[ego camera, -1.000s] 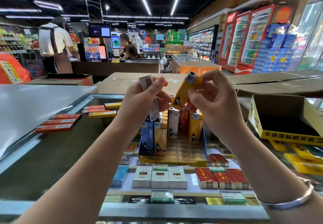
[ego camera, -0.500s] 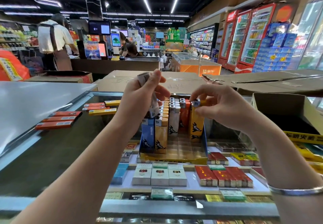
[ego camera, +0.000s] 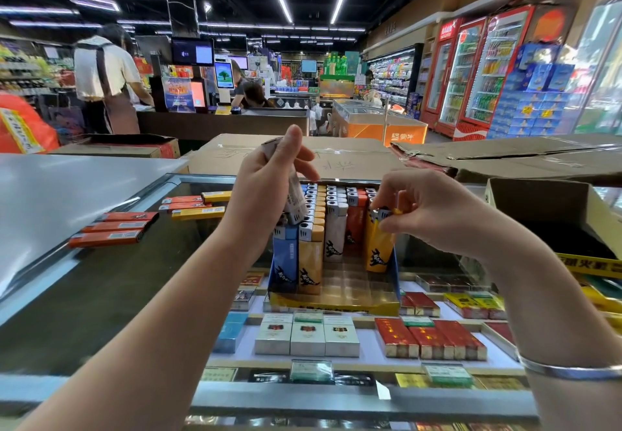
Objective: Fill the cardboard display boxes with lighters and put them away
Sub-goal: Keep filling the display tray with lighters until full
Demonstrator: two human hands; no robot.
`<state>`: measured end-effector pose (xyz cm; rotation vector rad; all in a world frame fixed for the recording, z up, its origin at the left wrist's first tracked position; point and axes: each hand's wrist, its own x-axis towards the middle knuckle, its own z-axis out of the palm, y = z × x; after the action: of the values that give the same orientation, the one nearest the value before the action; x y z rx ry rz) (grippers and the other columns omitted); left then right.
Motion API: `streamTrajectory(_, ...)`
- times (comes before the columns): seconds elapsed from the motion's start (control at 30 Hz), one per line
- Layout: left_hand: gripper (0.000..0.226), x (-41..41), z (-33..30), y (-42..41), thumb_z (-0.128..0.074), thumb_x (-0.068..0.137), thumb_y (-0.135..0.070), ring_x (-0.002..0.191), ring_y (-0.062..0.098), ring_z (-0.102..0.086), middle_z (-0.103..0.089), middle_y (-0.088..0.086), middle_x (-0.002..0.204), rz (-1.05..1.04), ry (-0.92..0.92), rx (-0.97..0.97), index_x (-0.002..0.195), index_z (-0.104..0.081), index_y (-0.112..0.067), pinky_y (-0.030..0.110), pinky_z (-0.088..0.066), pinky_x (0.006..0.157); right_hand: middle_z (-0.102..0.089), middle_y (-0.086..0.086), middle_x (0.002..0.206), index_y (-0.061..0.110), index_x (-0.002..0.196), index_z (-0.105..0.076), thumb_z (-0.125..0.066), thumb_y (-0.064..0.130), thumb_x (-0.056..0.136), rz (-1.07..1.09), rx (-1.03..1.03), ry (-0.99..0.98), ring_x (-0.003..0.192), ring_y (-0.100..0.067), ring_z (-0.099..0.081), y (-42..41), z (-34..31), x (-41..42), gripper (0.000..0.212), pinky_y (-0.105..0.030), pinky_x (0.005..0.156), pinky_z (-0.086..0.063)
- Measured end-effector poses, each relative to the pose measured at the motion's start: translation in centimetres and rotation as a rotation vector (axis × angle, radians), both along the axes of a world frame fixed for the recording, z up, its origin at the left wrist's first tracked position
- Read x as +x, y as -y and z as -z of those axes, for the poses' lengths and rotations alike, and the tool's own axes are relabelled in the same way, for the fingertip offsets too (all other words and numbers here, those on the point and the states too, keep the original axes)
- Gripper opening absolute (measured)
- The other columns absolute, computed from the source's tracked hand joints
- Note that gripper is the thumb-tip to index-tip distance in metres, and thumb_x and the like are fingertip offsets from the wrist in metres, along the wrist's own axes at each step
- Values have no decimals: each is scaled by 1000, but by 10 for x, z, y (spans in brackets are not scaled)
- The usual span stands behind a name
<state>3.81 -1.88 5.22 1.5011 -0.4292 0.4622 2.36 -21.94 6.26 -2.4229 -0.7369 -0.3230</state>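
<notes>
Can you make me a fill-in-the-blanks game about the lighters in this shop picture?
1. The right hand pinches the top of a ____ lighter in the display box.
2. The left hand holds a ____ lighter.
3. The loose lighters lie on the ____ counter.

Missing words: yellow; white; glass

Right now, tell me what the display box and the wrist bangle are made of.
Display box: looks like printed cardboard, matte yellow front, thin folded blue walls. Bangle: likely polished metal, silvery with a bright highlight, though coated plastic can't be ruled out.
</notes>
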Motion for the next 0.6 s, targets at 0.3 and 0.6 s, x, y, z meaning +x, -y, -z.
streamTrajectory(0.3,38,0,1,-1,-35,97,-37,52,1,-50,-55,-1,67,-14,-13,-4,73,-58,-18,12,-42,48,-46,12,81,28,77,-54,-71,8,77,61,-162,3,70,-1,-44,-7,4,-1,27,-21,63,-36)
streamTrajectory(0.6,15,2,1,-5,-52,91,-26,59,6,-57,-57,2,72,31,-32,-15,78,-52,-19,23,-51,54,-52,12,72,24,80,-61,-74,17,75,35,77,214,64,-2,-47,-7,2,0,15,-15,58,-38)
